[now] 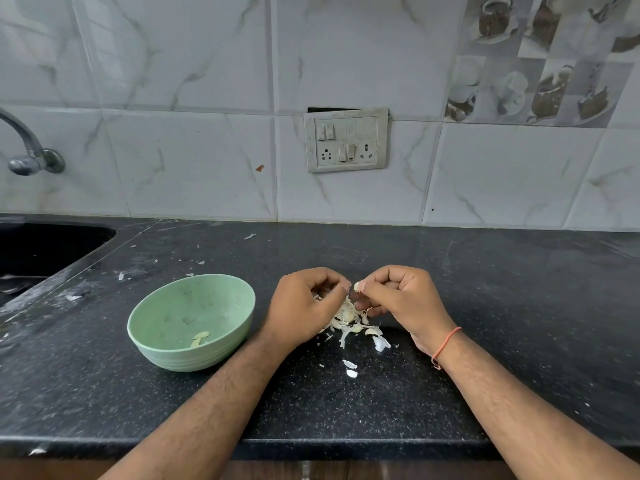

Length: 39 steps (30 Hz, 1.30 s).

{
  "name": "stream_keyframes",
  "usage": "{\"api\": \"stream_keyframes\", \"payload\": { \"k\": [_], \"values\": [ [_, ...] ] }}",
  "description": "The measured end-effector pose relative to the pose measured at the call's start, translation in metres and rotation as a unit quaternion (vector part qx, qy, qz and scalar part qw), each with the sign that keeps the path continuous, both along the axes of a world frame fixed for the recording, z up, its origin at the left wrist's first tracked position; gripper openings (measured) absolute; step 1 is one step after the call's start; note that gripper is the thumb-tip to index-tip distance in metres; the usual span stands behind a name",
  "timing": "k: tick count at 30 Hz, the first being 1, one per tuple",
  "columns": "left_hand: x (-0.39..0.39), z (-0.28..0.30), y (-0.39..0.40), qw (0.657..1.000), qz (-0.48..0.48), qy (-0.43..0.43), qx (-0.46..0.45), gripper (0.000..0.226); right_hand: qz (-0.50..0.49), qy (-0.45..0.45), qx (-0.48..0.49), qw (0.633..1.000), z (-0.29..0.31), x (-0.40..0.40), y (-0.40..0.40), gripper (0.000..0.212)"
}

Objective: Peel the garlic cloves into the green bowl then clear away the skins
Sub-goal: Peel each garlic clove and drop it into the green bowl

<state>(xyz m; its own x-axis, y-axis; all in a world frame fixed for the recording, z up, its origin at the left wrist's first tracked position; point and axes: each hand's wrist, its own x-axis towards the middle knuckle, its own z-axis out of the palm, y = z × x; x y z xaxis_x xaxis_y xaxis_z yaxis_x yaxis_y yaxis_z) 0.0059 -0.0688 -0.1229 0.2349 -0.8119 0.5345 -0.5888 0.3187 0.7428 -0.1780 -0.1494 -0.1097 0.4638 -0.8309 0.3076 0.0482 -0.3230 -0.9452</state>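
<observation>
Head view: right hand pinches small pale garlic clove, left hand picks at it, both right of round green plastic bowl. Risk: clove slips into papery white skins.

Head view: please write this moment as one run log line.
phase: peeling | right hand: pinches garlic clove | left hand: picking skin | green bowl: peeled cloves

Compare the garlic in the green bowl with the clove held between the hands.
The cloves in the green bowl lie loose on its floor; the held clove is pinched above the counter by the right hand, the left hand beside it. The bowl's show whole; the held one mostly hidden. Both are pale.
</observation>
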Motion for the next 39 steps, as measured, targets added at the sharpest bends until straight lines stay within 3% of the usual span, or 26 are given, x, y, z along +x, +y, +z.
{"api": "stream_keyframes", "payload": {
  "k": [1,14,25,39],
  "values": [
    [0.001,0.000,-0.001,1.000,-0.012,-0.011,0.002,0.006,0.001,0.002,-0.003,1.000,0.000,0.000,-0.001,0.006],
    [0.001,-0.002,0.001,0.999,0.020,-0.028,-0.007,0.007,0.004,0.047,-0.101,0.994,-0.009,-0.001,-0.004,0.012],
    [0.002,-0.002,0.001,1.000,0.023,-0.014,-0.003,0.005,-0.027,0.087,-0.272,0.958,-0.013,-0.002,-0.007,0.018],
    [-0.001,0.003,0.005,0.999,0.015,0.030,0.034,0.005,-0.028,0.104,-0.326,0.939,-0.014,-0.002,-0.007,0.018]
  ]
}}
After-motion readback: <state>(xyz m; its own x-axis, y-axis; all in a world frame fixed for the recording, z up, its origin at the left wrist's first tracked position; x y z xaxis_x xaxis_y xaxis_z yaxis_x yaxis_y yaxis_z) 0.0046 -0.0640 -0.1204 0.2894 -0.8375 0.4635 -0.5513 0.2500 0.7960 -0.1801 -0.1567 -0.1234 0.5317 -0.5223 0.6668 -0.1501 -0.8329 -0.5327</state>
